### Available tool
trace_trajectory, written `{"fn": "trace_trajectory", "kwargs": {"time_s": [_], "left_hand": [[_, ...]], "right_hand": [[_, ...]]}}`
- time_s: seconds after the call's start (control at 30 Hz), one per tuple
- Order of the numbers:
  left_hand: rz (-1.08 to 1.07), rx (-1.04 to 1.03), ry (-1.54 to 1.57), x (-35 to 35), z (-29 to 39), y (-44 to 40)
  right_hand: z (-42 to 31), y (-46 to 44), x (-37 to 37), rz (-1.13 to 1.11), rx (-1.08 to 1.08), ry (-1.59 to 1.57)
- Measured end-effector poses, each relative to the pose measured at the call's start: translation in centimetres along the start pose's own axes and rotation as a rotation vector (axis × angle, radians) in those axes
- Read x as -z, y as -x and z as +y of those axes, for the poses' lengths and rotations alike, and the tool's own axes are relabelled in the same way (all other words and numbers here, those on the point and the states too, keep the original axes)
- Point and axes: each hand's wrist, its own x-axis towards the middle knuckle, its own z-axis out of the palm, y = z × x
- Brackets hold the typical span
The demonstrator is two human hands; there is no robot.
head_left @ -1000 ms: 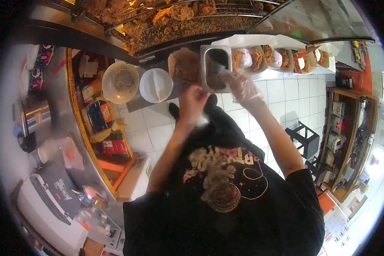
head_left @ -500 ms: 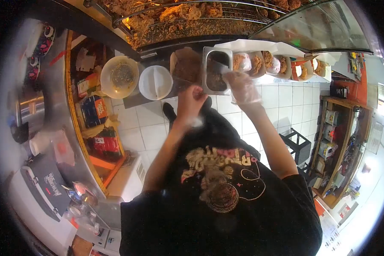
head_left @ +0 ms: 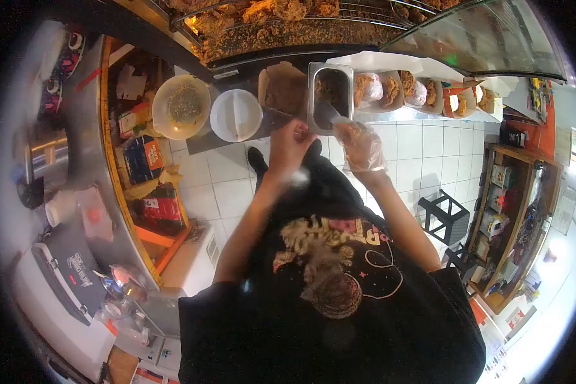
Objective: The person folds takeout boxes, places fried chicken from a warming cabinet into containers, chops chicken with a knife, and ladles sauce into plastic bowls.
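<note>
My left hand is bare, its fingers curled beside the front left corner of a deep metal pan. Whether it grips the rim or something small cannot be made out. My right hand, in a clear plastic glove, is closed at the pan's front right corner. A translucent flat-looking utensil runs from its fingers into the pan; its exact kind is unclear. Brown crumbly food lies toward the far end of the pan. Left of the pan sits an open cardboard box with a dark inside.
A white round tub with a divider and a bowl of seasoning-like bits stand at left. Boxes of fried chicken line the right. Above is a glass-doored case of fried chicken. A black step stool stands on the floor.
My right hand has drawn back from over the pan to its near right corner, uncovering the translucent utensil. My left hand stays by the left corner. The whole view has shifted slightly.
</note>
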Motion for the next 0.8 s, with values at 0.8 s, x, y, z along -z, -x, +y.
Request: {"fn": "trace_trajectory", "kwargs": {"time_s": [0.8], "left_hand": [[0.096, 0.028, 0.077, -1.0, -0.7, 0.7]], "right_hand": [[2.5, -1.9, 0.9, -0.145, 0.035, -0.276]]}}
